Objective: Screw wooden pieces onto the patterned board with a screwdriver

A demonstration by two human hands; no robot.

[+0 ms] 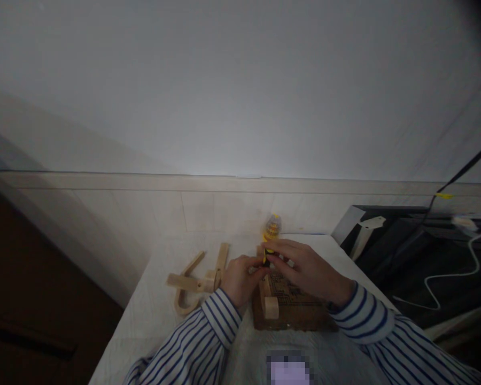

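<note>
My left hand [240, 278] and my right hand [304, 270] meet over a dark wooden board [292, 313] with a carved pattern, lying on a pale table [152, 321]. Both hands are closed around a small yellow and black object [268, 255] held between their fingertips. A light wooden piece [269, 302] stands on the board's left part, just below my hands. Both sleeves are white with blue stripes.
Several loose light wooden parts [198, 278] lie on the table left of my left hand. A small yellow container [271, 227] stands at the table's far edge. To the right are a dark surface with a white cable [444, 280] and a black cable. A wall rises behind.
</note>
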